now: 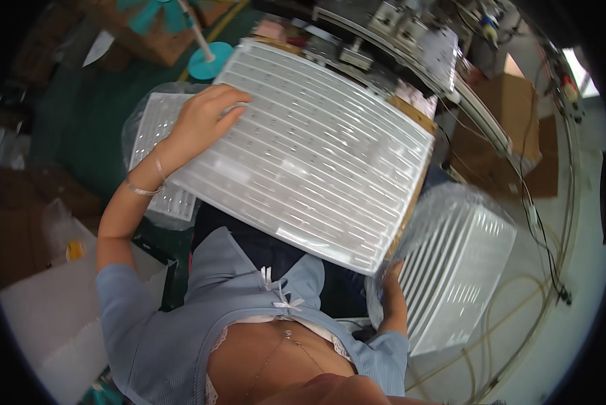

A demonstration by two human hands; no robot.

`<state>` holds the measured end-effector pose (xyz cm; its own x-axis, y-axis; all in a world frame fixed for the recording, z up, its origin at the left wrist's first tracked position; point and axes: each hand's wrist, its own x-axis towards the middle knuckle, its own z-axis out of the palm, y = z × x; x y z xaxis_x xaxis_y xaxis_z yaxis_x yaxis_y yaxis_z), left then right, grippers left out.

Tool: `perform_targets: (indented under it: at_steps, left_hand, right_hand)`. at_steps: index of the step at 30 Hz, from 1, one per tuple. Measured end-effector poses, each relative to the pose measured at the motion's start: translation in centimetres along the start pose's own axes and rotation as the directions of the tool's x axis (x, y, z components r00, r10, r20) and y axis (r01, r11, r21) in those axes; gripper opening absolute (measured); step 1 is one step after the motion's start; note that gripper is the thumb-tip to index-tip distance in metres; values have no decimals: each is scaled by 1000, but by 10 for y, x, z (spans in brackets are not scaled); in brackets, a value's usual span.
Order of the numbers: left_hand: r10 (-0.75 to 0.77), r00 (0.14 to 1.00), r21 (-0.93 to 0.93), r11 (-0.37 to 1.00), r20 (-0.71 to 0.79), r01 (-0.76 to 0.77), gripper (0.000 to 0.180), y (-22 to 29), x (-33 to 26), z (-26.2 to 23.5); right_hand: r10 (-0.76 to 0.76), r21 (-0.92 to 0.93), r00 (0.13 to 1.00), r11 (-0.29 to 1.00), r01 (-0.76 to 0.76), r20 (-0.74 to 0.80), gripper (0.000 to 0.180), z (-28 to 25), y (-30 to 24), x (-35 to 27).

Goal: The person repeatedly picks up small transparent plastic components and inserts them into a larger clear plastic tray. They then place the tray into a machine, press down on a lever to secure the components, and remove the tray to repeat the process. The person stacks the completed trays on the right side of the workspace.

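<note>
A large white plastic tray with many parallel ribs lies tilted in front of me, its near edge above my lap. My left hand is over the tray's left part, thumb and fingers apart, gripping nothing visible. My right hand is low at the tray's near right corner, beside a stack of white ribbed trays in clear plastic film. Its fingers are mostly hidden, so I cannot tell whether it holds the film or a tray. Another film-wrapped stack of white trays sits under my left forearm.
Beyond the tray runs a workbench with metal fixtures. Cardboard boxes stand at the far right, with cables and hoses nearby. A teal fan is at the far left. A white board lies at the near left.
</note>
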<state>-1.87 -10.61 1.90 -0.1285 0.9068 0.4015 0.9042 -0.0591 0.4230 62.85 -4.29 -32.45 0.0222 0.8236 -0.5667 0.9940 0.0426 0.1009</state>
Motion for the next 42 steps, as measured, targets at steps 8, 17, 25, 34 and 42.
perform_targets:
  at_steps: [8,17,25,34,42]
  left_hand:
    - [-58,998,-103,993,23,61,16,-3,26,14]
    - [131,969,-158,973,-209,-166,24,24,112,71]
    - [296,850,212,952,-435,-223,34,73,222,96]
    - [387,856,389,888,-343,-245,29,71,262,79]
    - [85,985,-307,943,-152,-129,26,53,50,14]
  right_hand:
    - [119,237,987,961,-141,103,30,14,2,11]
    - [220,541,967,802,-253,126,31,10,-13,6]
    - [108,402,819,902,157,-563,26,-116,-44,-76]
    - [157,722,706,208,660,-690,31,-324,-143,-153]
    - [-101,48,89,354,934,-991,26,-479,-358,-89]
